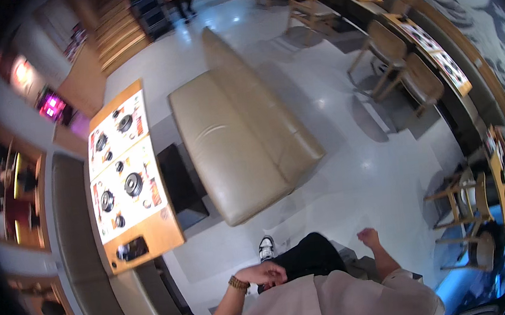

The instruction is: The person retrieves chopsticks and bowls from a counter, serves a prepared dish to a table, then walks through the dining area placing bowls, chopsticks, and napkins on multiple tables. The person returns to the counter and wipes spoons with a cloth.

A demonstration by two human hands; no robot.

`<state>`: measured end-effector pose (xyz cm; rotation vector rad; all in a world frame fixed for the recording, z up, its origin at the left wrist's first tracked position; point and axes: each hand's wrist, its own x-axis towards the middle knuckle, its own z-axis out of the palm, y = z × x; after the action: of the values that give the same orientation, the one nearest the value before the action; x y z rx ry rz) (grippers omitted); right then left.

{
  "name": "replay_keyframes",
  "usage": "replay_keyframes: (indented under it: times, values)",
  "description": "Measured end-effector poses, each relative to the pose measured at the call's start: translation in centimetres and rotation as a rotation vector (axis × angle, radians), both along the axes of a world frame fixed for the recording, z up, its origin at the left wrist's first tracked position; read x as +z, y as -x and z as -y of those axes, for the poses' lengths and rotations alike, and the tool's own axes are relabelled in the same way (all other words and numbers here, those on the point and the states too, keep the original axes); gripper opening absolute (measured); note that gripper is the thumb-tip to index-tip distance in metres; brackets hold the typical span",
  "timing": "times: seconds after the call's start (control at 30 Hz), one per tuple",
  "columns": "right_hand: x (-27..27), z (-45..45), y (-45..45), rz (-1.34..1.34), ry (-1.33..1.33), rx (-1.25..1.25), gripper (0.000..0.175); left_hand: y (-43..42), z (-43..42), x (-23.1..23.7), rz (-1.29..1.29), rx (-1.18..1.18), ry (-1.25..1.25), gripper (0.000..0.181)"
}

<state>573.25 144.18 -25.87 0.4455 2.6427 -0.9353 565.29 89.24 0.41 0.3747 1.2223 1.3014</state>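
Observation:
My left hand (pixel 263 273), with a gold-toned wristwatch (pixel 238 284) at the wrist, is in front of my waist with its fingers curled. Something dark and reddish shows just under the fingertips; whether the hand holds it, I cannot tell. My right hand (pixel 368 237) hangs out at my side above the floor, its fingers curled in and nothing visible in them. Neither hand touches any furniture. A black-and-white shoe (pixel 266 247) shows beyond my dark trousers (pixel 310 256). Ahead stands a beige padded bench seat (pixel 215 147) with a backrest.
Left of the bench is a wooden table (pixel 152 253) bearing printed paper mats (pixel 121 168), dark round dishes (pixel 133 184) and a black glossy object (pixel 132 248). Wooden chairs (pixel 422 78) line the right wall. People sit at a far-right table (pixel 501 188). Another person (pixel 179 0) stands near wooden steps (pixel 121 33).

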Motion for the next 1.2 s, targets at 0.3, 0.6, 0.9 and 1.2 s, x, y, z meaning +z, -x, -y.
replay_keyframes:
  times: [0.3,0.6,0.9,1.2]
  values:
    - [-2.3,-7.9,-13.4,0.638,-0.038,-0.386,0.034,27.1,-23.2,-4.7,-1.03,-0.082,0.685,0.037]
    - [-1.6,-26.1,32.1,0.269,0.53,-0.783,0.026,34.3,-37.1,-12.0,-0.627,0.24,0.692,0.058]
    - [7.0,-34.2,77.2,-0.013,0.126,-0.265,0.046,51.4,-33.5,-25.8,0.083,0.193,1.082,0.05]
    - [0.1,-40.6,79.5,0.863,0.211,-0.299,0.029,102.5,-41.5,-15.9,-0.41,0.918,0.622,0.055]
